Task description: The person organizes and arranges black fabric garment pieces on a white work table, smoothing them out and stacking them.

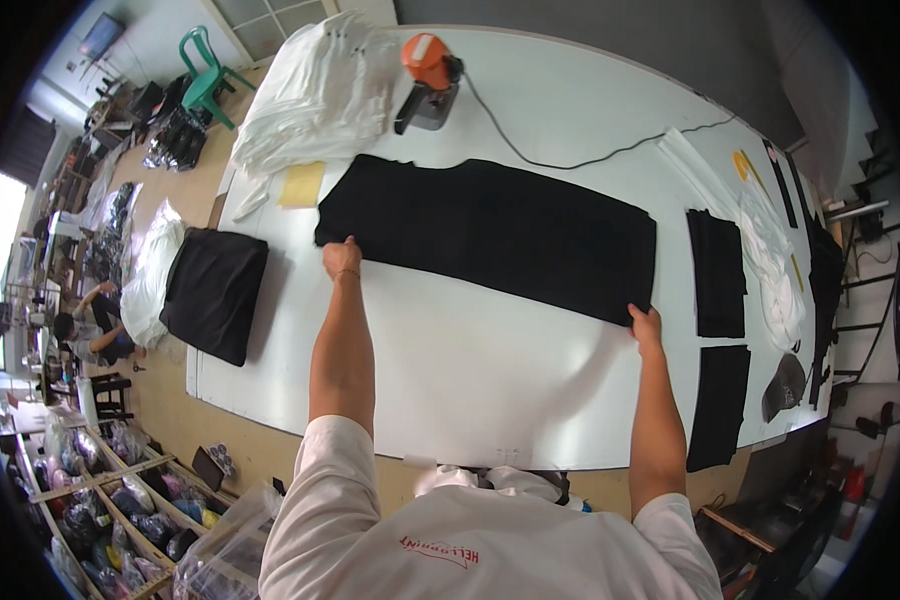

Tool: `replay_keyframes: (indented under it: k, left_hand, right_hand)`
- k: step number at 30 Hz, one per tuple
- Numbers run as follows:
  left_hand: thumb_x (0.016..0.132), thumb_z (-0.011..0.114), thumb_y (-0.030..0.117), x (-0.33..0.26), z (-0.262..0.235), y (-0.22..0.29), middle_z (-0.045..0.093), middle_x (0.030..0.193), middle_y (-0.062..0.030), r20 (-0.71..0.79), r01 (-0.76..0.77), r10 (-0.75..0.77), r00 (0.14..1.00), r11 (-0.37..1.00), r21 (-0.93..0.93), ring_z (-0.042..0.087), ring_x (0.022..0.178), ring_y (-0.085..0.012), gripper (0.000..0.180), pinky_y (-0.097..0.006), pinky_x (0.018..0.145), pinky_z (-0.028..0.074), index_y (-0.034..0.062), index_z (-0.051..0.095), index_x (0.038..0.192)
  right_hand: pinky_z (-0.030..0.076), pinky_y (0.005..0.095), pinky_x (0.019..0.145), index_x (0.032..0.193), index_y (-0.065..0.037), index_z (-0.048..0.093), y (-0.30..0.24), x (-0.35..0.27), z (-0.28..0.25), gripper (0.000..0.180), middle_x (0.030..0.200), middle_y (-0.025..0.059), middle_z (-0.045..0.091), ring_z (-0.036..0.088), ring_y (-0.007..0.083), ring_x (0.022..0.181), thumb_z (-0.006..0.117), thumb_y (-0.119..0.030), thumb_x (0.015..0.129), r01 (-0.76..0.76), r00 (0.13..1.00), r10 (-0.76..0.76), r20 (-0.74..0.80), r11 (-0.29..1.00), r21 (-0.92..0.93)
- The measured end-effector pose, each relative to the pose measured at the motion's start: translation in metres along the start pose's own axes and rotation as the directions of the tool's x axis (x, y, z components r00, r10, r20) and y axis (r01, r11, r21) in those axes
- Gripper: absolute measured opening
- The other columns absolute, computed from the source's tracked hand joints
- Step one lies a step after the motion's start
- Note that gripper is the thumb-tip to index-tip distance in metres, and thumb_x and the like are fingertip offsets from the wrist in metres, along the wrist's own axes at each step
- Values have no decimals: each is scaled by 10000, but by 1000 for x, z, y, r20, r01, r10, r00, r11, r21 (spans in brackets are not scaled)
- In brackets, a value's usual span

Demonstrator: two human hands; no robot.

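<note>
A long black fabric panel (500,225) stretches across the white table (450,370) in front of me, with curved cut-outs along its far left side. My left hand (343,258) pinches its near left corner. At the near right corner, my right hand (645,325) grips the cloth between thumb and fingers. The panel's near edge is drawn fairly straight between both hands, and a soft shadow falls on the table below the right end. My fingertips are partly hidden by the cloth and the backs of my hands.
Beyond the panel stand an orange cutting machine (432,65) with a trailing cord (570,166) and a white fabric pile (315,90). A yellow sheet (302,185) and folded black cloth (215,290) lie left. Black fabric stacks (718,275) and a clear bag (770,270) lie right.
</note>
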State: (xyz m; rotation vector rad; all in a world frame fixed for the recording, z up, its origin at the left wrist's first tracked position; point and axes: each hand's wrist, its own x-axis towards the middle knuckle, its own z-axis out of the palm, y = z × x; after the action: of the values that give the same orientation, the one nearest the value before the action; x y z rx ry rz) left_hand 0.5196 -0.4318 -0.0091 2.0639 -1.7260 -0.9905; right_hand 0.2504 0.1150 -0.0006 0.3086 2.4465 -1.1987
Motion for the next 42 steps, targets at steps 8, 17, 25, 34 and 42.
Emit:
replay_keyframes:
  k: [8,17,25,34,42]
  left_hand:
    - [912,605,155,-17,-83,-131,671,1130,-143,370,348,7,929,323,-880,658,1027,-269,302,-380,938,521,-54,602,1130]
    - [987,563,234,-78,-158,-107,653,1176,-112,336,257,371,866,248,-934,624,1065,-221,321,-331,950,488,-22,612,1176]
    - [986,550,273,-287,-117,11,459,859,-68,279,-502,793,541,571,-649,391,808,-208,286,-384,706,331,5,476,916]
    - [829,698,445,-417,13,-56,205,1560,-243,658,-955,743,-121,95,-282,164,1435,-485,758,-651,1119,194,168,394,1466]
    - [972,539,327,-256,-16,-103,267,1546,-223,366,-766,676,640,524,373,205,1426,-465,628,-573,1153,170,71,313,1500]
  right_hand:
    - [461,260,535,1023,-88,602,49,-140,-27,332,826,4,600,511,123,589,768,-313,845,-284,951,232,206,917,279]
    - [520,364,785,1160,41,558,110,-168,-5,540,1051,165,625,641,278,892,674,-423,909,230,842,-430,-326,833,-504]
    - [499,363,895,1361,-17,449,3,-227,2,596,1318,183,556,615,261,1103,458,-497,1008,26,937,-198,287,860,510]
    - [438,428,1005,1370,-60,492,53,-145,-14,525,1358,101,554,541,269,1222,510,-432,1000,-424,826,-164,539,448,787]
    - [472,433,955,1314,-17,520,31,-153,-5,502,1273,154,591,598,299,1125,603,-213,859,-309,894,113,435,857,412]
